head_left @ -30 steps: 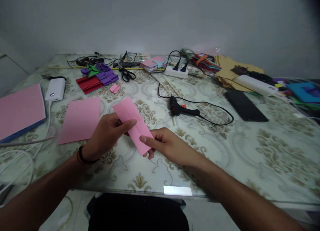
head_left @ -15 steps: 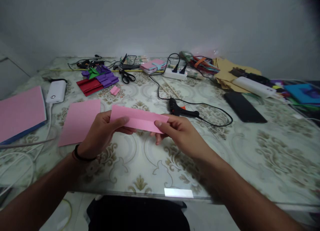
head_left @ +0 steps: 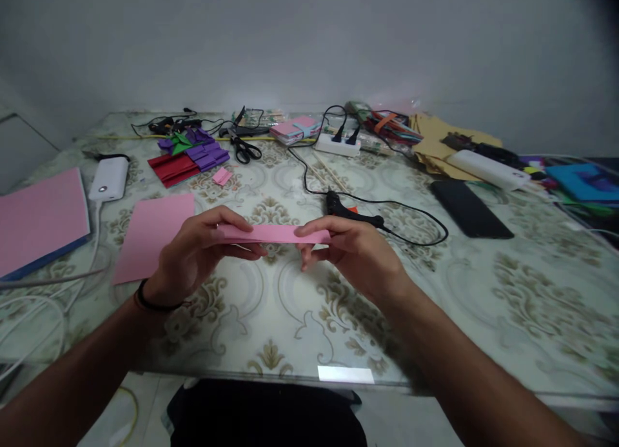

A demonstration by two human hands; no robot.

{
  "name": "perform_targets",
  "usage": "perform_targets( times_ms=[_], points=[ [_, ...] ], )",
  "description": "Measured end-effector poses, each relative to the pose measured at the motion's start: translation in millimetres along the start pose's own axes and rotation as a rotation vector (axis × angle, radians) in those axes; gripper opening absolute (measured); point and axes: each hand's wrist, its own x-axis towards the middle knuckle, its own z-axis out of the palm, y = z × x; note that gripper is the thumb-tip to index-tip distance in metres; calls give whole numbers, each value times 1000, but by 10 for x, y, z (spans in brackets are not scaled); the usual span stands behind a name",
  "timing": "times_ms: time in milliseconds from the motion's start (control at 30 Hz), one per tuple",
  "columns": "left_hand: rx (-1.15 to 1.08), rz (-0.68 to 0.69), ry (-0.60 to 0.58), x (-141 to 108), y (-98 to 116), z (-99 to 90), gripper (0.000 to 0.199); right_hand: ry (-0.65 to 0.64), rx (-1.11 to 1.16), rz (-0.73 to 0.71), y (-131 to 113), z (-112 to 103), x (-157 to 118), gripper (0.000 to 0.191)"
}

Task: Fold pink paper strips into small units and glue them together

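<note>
A narrow pink paper strip point(head_left: 275, 233), folded lengthwise, is held level above the table between both hands. My left hand point(head_left: 198, 247) pinches its left end, thumb and fingers closed on the paper. At the other end my right hand point(head_left: 355, 247) grips the strip, with some fingers curled below it. Beside my left hand a flat pink sheet point(head_left: 152, 231) lies on the table. The black glue gun point(head_left: 351, 213) rests just behind my right hand, its cable looping to the right.
Farther back are black scissors point(head_left: 245, 150), red folded paper point(head_left: 174, 168), purple folded paper point(head_left: 207, 153) and a white power strip point(head_left: 337, 144). A black phone point(head_left: 469, 208) lies right. A white power bank point(head_left: 110, 178) and a pink paper stack point(head_left: 43, 218) sit left.
The pink paper, which showed a wider face with a crease, now appears as a narrow folded strip. Both thumbs have shifted up onto its upper edge.
</note>
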Motion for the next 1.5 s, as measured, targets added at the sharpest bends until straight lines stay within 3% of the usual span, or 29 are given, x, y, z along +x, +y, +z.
perform_targets(
  times_ms=[200, 367, 433, 567, 633, 833, 1067, 1267, 1500],
  points=[
    [272, -82, 9, 16, -38, 9, 20, 168, -316, -56, 11, 76, 8, 21],
    [426, -193, -149, 8, -114, 52, 28, 209, -398, -121, 46, 144, -17, 40],
    [477, -208, -192, 0, -142, 92, 17, 191, -407, -110, 75, 180, -32, 44],
    [592, -168, -196, -17, -178, 149, 22, 141, -372, -53, 139, 258, -44, 41],
    [561, -152, -192, -22, -185, 152, 21, 102, -354, -1, 167, 284, -37, 34],
    [518, -133, -254, -24, -172, 125, 21, 63, -314, 60, 163, 275, -12, 39],
    [592, -186, -257, -33, -142, 108, 33, 149, -286, -56, 7, 193, -6, 34],
    [539, -218, -212, -12, -128, 92, 27, 172, -199, -109, 103, 140, 8, 27],
    [548, -174, -160, 11, -15, 70, 27, 346, -12, -218, 66, 24, 72, 24]
  ],
)
